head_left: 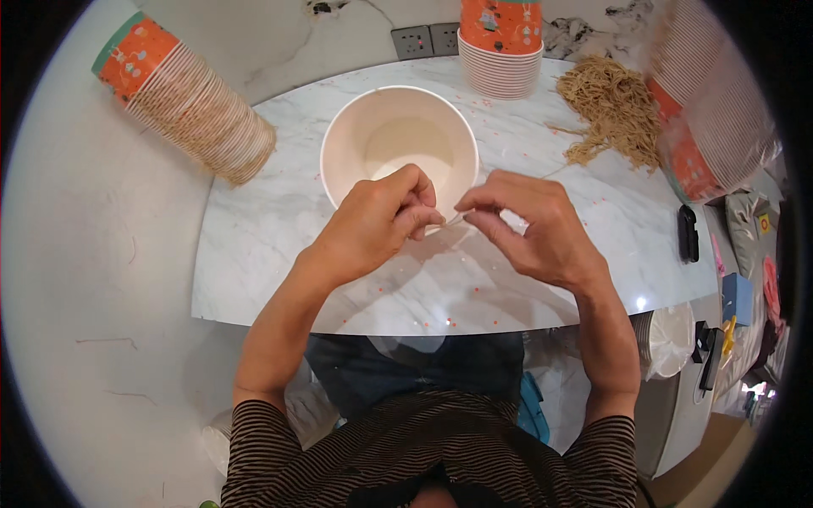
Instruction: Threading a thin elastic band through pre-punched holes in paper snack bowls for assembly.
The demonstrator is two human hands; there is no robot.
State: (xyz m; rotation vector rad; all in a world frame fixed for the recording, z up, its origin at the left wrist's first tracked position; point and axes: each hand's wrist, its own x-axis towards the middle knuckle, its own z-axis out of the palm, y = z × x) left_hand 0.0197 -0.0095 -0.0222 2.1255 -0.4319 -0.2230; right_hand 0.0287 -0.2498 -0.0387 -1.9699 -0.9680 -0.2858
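Note:
A large white paper bucket [339,146] stands upright on the marble-patterned table. Just in front of its near wall, my left hand [377,216] is closed, thumb and forefinger pinched together. My right hand [533,224] faces it, with thumb and fingertips drawn close in a pinch. Between the two sets of fingertips runs a short, thin, pale string [456,219]; its ends are hidden by the fingers. The hands partly cover the bucket's near rim. Beyond the right hand lies a tangled heap of brown strings [611,110].
At the left leans a tall nested stack of orange-printed paper buckets [199,110]. Another stack [501,59] stands at the back, and plastic-wrapped ones [711,118] at the right. A black case [688,234] lies near the right edge. Wall sockets [413,42] sit behind the table.

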